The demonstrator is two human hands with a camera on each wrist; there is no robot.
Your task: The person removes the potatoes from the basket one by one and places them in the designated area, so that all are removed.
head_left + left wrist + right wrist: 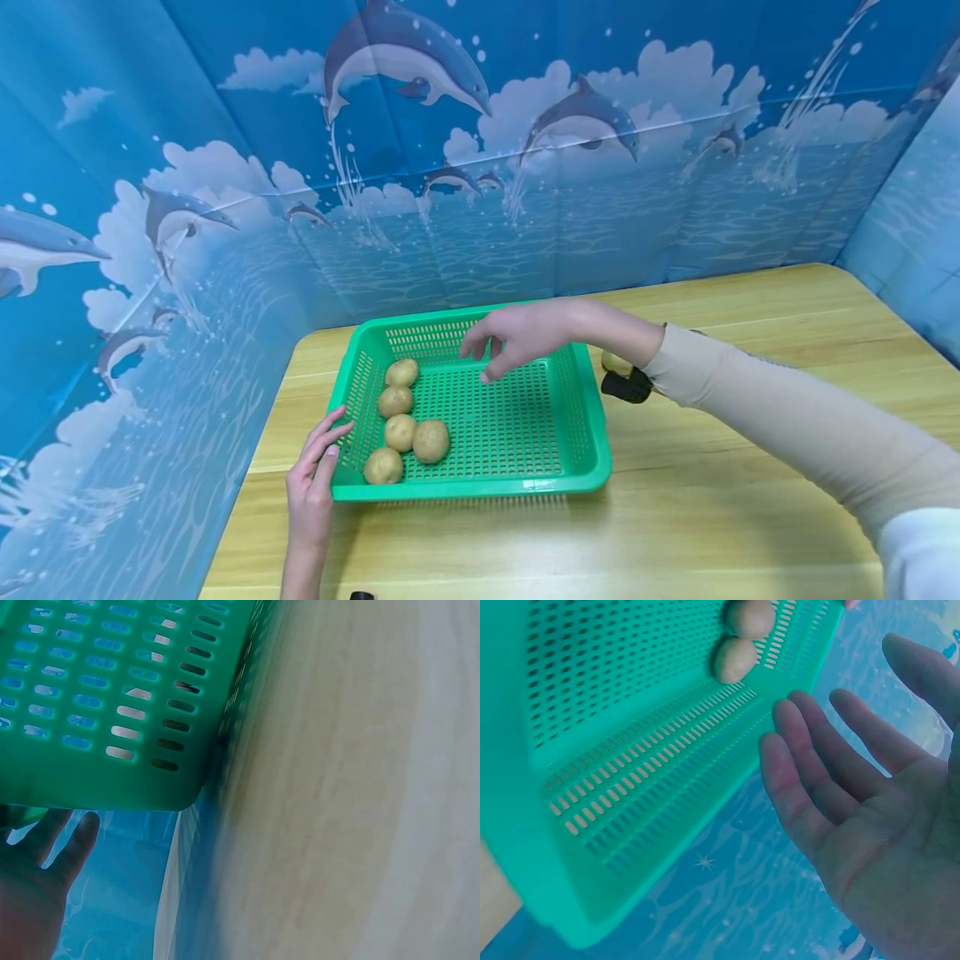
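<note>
A green plastic basket [487, 489] with slotted walls stands on the wooden table. Several potatoes [431, 441] lie along its left side; in the right wrist view two potatoes [735, 660] show. My left hand [313, 475] touches the basket's left rim near the front corner, fingers extended. From the left wrist view, its fingers [73, 847] are spread beside the basket's outer wall. Over the back middle of the basket hovers my right hand [517, 337], fingers loosely bent and holding nothing. The right wrist view has its palm uncovered, nothing in it.
Another potato [617, 363] sits on the table right of the basket, partly hidden behind the right forearm. A black band [628, 387] is at the right wrist. Dolphin-printed curtain [465, 208] surrounds the table. A small black object [362, 595] shows at the bottom edge.
</note>
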